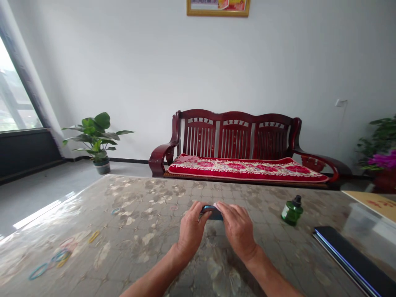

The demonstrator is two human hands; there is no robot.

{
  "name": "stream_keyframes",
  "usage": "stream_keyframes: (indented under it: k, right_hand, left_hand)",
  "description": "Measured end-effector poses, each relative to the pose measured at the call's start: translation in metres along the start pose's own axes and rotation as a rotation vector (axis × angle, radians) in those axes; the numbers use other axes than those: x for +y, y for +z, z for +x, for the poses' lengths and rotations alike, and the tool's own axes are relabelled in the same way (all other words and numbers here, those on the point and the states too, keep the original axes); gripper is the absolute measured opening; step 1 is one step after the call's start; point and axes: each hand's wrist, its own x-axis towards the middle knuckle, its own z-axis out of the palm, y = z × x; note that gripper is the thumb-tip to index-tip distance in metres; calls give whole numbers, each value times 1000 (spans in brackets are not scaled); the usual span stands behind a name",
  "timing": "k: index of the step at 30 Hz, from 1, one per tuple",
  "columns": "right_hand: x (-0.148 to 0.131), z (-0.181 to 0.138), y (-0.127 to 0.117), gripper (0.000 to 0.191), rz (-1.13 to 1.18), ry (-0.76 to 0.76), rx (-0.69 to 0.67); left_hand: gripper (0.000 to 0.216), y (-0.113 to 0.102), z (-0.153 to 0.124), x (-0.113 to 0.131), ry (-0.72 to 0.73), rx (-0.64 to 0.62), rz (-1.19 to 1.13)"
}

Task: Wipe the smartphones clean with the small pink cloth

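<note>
Near the middle of the patterned tablecloth [148, 214], both my hands are closed around one small dark-blue object [215, 214]. It has a curved, shiny upper edge; most of it is hidden by my fingers, so its kind is not clear. My left hand [192, 225] pinches its left end between thumb and fingers. On its right end, the fingers of my right hand [237, 226] are bent over the top. To the left lie loose coloured bands: a blue band [38, 271], a yellow band [93, 236] and several others bunched together.
A green bottle [292, 211] with a black cap stands to the right. Nearer sits a dark flat case [349, 255], beside a clear plastic box [368, 227] and a tan board [374, 204]. Beyond the table are a wooden bench [233, 136] and a potted plant [101, 167].
</note>
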Motion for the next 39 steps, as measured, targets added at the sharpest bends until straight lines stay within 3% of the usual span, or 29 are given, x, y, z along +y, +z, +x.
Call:
stream_keyframes:
  k: [11,22,33,39]
  right_hand:
    - [-11,-15,16,36,-74,-120,-112]
    - [24,-20,9,36,-201,-28,-78]
    - [-25,-15,34,33,-95,-132,-78]
    - [6,-18,19,33,-141,-75,-85]
  left_hand:
    - [12,-6,-20,-29,-163,-143,147]
    - [12,-8,-14,-37,-246,-175,182]
    - [14,-8,-14,-39,-204,-174,112]
    - [14,-7,-12,-43,-215,-179,145]
